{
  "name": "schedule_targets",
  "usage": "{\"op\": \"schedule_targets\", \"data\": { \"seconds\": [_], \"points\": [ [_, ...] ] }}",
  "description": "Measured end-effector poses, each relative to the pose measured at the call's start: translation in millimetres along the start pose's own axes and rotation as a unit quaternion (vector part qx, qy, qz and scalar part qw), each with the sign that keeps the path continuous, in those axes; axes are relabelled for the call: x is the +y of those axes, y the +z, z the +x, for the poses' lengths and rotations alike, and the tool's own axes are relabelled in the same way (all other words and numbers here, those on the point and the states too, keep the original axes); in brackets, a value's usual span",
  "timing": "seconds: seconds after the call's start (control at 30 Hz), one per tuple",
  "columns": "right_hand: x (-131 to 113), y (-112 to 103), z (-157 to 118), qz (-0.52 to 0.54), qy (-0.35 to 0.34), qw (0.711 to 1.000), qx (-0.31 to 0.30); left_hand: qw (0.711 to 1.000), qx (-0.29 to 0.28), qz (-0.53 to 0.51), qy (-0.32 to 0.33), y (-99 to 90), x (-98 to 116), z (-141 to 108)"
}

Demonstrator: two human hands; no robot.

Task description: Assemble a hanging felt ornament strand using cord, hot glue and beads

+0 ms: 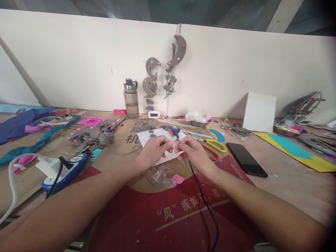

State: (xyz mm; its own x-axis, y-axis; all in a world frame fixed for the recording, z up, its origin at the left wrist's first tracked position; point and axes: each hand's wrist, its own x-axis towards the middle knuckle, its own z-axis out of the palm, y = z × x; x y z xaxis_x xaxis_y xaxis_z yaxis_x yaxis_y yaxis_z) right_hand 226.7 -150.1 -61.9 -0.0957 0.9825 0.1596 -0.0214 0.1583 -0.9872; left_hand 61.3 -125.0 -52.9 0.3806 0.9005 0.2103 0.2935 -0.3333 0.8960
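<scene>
Over there in the middle of the frame, the left hand (155, 151) and right hand (194, 153) nearly meet above the white paper (161, 160), fingertips curled in at a small pale piece (175, 143), though I can't tell which hand pinches it.

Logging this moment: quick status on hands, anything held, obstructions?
Left hand, right hand: fingertips close together above white paper sheet. Anything held too small to identify. Thin black cable trails below right hand; yellow-and-red-handled metal scissors alongside.
</scene>
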Motion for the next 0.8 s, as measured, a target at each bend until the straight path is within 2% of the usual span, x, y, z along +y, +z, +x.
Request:
{"op": "schedule_targets", "data": {
  "seconds": [0.13,0.4,0.63,0.8],
  "points": [
    [4.5,-1.2,2.3,-0.014,-0.024,0.999,0.017,1.000,0.005,0.013,-0.005,0.5,0.6,-0.9],
    [2.9,-1.8,1.2,-0.059,-0.021,0.997,-0.046,0.999,0.009,0.030,0.028,0.1,1.1,-2.8],
    [5.2,-2.3,-0.1,-0.157,-0.034,0.987,-0.014,0.991,0.015,0.106,0.083,0.4,2.0,-4.4],
    [1.7,-1.2,-3.9,-0.168,-0.033,0.985,-0.015,0.990,0.005,0.105,0.091,2.1,2.9,-5.5]
  ]
}}
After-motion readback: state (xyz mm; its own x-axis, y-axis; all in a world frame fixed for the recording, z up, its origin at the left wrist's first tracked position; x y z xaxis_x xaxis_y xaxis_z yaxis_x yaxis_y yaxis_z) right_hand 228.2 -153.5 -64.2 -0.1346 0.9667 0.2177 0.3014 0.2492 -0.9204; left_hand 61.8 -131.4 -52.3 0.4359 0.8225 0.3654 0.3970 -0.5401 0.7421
